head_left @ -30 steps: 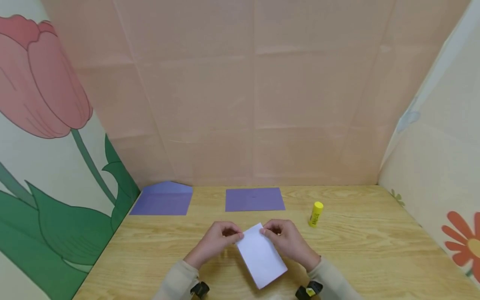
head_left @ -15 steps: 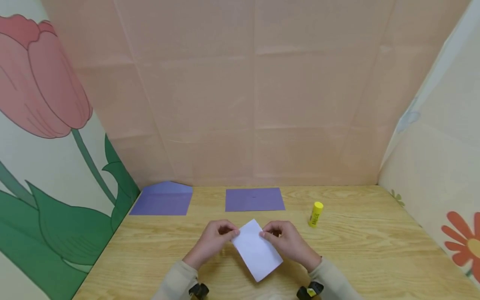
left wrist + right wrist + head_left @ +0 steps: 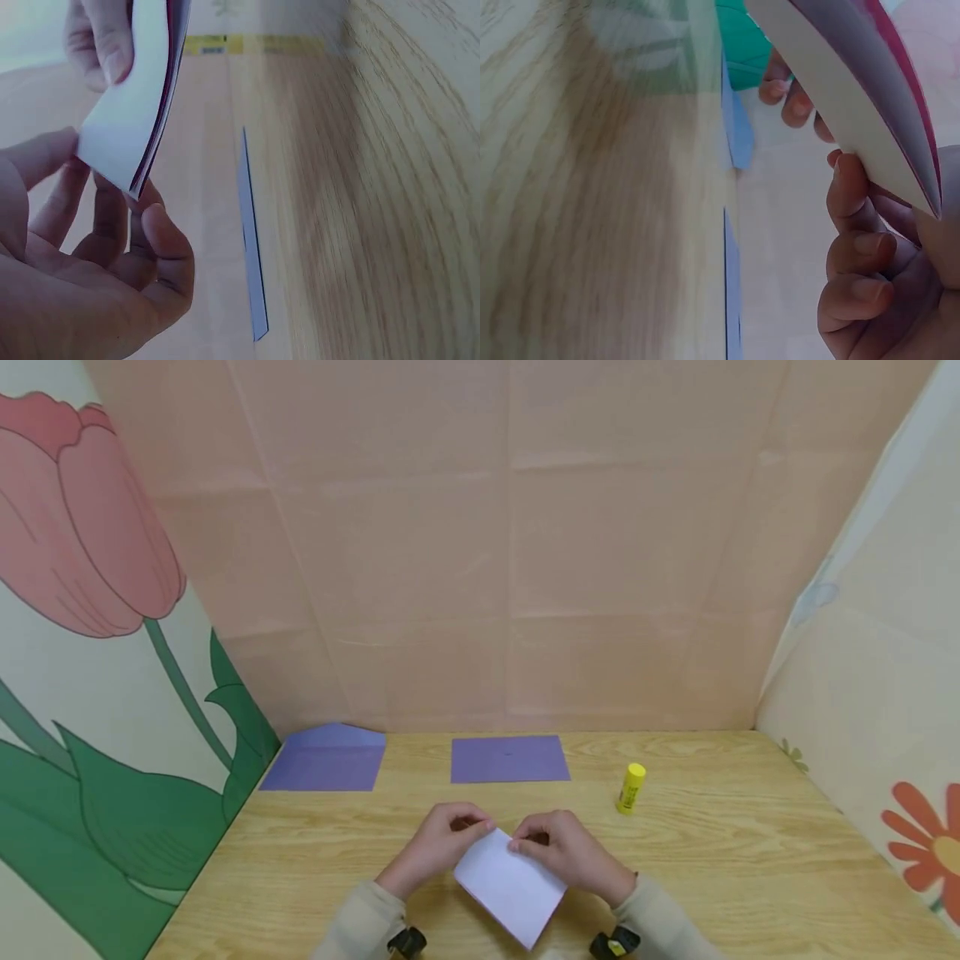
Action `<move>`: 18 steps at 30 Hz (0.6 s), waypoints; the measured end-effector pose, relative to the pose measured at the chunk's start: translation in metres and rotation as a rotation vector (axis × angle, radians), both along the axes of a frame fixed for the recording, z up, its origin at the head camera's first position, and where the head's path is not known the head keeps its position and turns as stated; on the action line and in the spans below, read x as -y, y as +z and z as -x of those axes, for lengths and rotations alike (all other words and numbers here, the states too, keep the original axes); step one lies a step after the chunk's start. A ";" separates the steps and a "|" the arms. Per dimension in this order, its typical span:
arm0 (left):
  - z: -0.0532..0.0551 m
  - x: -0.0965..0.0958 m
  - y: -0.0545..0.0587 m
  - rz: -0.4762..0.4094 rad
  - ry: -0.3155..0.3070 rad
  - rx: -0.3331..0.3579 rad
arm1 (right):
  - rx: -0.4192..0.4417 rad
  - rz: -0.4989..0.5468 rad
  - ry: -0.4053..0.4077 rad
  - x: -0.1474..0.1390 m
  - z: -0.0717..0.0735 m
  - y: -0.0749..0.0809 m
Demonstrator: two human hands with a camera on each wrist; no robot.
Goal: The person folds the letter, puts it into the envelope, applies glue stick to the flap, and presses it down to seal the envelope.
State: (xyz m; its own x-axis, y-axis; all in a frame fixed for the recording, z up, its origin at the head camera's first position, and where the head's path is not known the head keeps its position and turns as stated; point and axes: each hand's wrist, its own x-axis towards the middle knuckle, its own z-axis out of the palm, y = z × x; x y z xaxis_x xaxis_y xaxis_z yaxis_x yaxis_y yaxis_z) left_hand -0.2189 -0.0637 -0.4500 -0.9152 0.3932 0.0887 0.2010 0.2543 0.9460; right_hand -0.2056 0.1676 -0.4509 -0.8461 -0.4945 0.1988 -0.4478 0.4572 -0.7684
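Observation:
A white folded card [image 3: 513, 889] is held above the table at its far edge, tilted, with its near corner pointing toward me. My left hand [image 3: 444, 843] pinches it between thumb and fingers on the left; my right hand [image 3: 566, 852] pinches it at the upper right. Seen from the left wrist, the card [image 3: 135, 97] shows a white face and thin dark-red edges between layers, with the left hand [image 3: 105, 262] at its lower corner. From the right wrist, the layers of the card [image 3: 840, 90] gape slightly and a pink-red edge shows; the right hand [image 3: 870, 277] grips its corner.
A purple envelope [image 3: 322, 768] with its flap raised lies at the back left of the wooden table [image 3: 300, 877]. Farther right lies a flat purple envelope-like rectangle [image 3: 510, 760]. A yellow glue stick [image 3: 632, 789] stands upright at the right. Cloth panels surround the table.
The white card has turned in my hands, its far corner dropping out of sight between them and its near corner swinging right. My left hand has moved slightly right, closer to the right hand.

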 end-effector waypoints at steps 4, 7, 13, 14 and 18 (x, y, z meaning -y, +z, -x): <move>-0.001 0.001 0.000 0.019 0.022 -0.033 | 0.012 0.022 0.010 0.001 -0.001 -0.003; -0.001 0.002 -0.001 0.036 0.064 -0.064 | 0.010 0.017 0.014 0.001 0.000 -0.003; 0.002 0.007 0.000 -0.006 0.171 -0.083 | 0.041 -0.019 0.051 -0.007 0.001 0.000; 0.002 0.009 0.001 -0.017 0.184 -0.073 | 0.048 -0.025 0.052 -0.008 0.001 0.000; 0.003 0.012 0.001 -0.043 0.188 -0.033 | 0.062 -0.042 0.040 -0.013 0.000 0.003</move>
State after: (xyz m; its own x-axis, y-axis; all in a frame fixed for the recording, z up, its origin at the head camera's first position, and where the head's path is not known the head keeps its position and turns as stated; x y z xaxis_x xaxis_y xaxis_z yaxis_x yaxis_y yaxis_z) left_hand -0.2220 -0.0758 -0.4490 -0.9684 0.2111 0.1327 0.1846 0.2494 0.9506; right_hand -0.2057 0.1801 -0.4484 -0.8354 -0.5353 0.1246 -0.4184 0.4725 -0.7757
